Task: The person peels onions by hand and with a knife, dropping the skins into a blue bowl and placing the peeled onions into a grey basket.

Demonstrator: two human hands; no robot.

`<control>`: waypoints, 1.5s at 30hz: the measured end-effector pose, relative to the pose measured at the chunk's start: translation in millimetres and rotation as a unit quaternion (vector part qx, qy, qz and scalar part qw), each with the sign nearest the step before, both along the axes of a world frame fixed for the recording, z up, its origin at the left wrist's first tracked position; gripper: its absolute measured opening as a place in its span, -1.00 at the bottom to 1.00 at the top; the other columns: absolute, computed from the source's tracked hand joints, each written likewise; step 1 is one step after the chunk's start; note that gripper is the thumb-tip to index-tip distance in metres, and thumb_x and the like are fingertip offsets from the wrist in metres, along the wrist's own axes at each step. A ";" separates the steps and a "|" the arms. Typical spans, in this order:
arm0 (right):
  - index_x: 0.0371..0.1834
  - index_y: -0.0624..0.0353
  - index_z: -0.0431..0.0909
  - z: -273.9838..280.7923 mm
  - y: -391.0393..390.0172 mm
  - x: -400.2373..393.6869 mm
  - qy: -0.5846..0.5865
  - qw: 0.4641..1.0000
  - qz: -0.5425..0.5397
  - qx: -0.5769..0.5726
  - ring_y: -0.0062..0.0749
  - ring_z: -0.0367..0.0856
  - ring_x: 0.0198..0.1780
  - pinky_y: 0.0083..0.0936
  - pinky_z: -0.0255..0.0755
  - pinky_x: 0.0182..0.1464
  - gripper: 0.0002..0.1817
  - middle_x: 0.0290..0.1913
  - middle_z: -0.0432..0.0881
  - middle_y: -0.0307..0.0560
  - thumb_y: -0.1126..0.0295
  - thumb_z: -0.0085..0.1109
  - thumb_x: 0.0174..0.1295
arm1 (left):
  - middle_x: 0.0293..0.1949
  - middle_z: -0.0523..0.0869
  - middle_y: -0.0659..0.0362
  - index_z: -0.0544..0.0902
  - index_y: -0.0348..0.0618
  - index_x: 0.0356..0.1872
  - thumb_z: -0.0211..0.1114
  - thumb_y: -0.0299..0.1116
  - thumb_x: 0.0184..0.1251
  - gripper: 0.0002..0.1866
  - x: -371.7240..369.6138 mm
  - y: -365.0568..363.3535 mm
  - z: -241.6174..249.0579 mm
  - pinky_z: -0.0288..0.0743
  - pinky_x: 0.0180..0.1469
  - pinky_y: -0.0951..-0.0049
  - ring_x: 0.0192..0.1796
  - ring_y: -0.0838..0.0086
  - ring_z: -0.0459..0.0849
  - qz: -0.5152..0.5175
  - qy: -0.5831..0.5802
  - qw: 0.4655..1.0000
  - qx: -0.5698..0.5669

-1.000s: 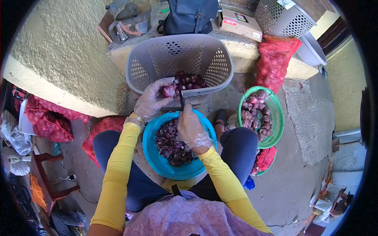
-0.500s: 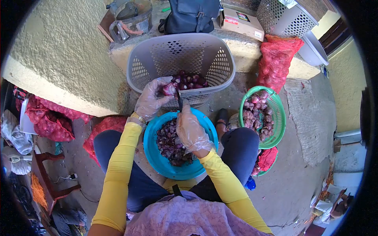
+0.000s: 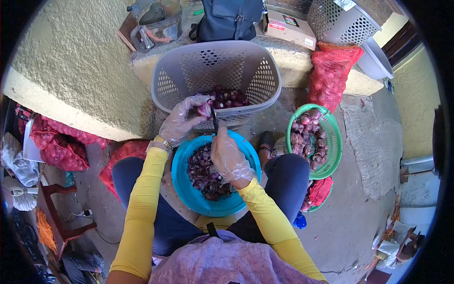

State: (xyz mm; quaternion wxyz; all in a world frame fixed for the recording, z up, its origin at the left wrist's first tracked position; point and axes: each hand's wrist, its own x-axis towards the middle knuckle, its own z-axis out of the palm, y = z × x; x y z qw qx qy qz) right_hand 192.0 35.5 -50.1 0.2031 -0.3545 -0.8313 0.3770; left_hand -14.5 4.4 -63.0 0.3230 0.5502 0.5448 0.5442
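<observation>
My left hand [image 3: 182, 120], in a clear plastic glove, holds a purple onion [image 3: 204, 110] at the near rim of the grey basket [image 3: 163, 97]. My right hand [image 3: 229, 152], gloved too, is closed round a dark knife [image 3: 215, 122], whose blade points up beside the onion. Beneath both hands stands a blue basin [image 3: 182, 198] with onion skins and scraps [image 3: 203, 175] in it. Several peeled purple onions [image 3: 231, 98] lie in the grey basket.
To the right stands a green basket [image 3: 338, 142] of unpeeled onions, with a red net sack [image 3: 333, 73] behind it. More red sacks [image 3: 61, 146] lie at the left, near a wooden stool [image 3: 59, 213]. A black backpack [image 3: 229, 21] rests beyond the grey basket.
The onion and my left hand have shifted very slightly. My right hand keeps the knife in nearly the same place.
</observation>
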 end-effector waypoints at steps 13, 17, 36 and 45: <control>0.16 0.43 0.43 3.7 2.2 -1.1 0.014 0.998 -0.036 0.047 0.40 0.67 -0.27 0.12 0.52 -0.27 -0.68 -0.38 0.64 0.46 0.38 0.08 0.54 | 0.24 0.69 0.07 0.63 -0.20 0.18 0.46 -0.71 0.17 -0.49 15.4 7.3 8.5 0.56 0.28 0.36 0.04 0.43 0.68 0.041 0.126 0.988 0.079; 0.12 0.42 0.43 -1.5 1.4 -3.6 0.038 0.998 -0.035 0.036 0.41 0.67 -0.25 0.14 0.51 -0.24 -0.72 -0.37 0.64 0.48 0.39 0.07 0.54 | 0.30 0.68 0.06 0.66 -0.22 0.09 0.46 -0.66 0.24 -0.61 4.8 9.4 -8.9 0.49 0.39 0.31 0.19 0.36 0.67 0.020 0.037 0.998 0.050; 0.61 0.59 0.02 -2.0 -3.9 -20.7 -0.149 0.981 0.003 0.127 -0.06 0.85 -0.18 -0.28 0.75 -0.20 -0.08 -0.10 0.72 0.22 0.53 0.29 0.23 | 0.37 0.65 0.06 0.63 -0.15 0.19 0.50 -0.64 0.26 -0.52 11.1 4.2 -7.3 0.48 0.48 0.24 0.41 0.32 0.59 0.046 0.022 0.997 0.056; 0.62 0.57 0.01 6.1 -3.9 -22.6 -0.185 0.979 -0.001 0.080 -0.01 0.85 -0.16 -0.25 0.76 -0.18 -0.08 -0.07 0.73 0.22 0.52 0.29 0.24 | 0.37 0.64 0.04 0.63 -0.18 0.18 0.50 -0.60 0.29 -0.56 7.3 6.1 -17.9 0.48 0.48 0.21 0.41 0.28 0.60 0.080 0.024 0.996 0.039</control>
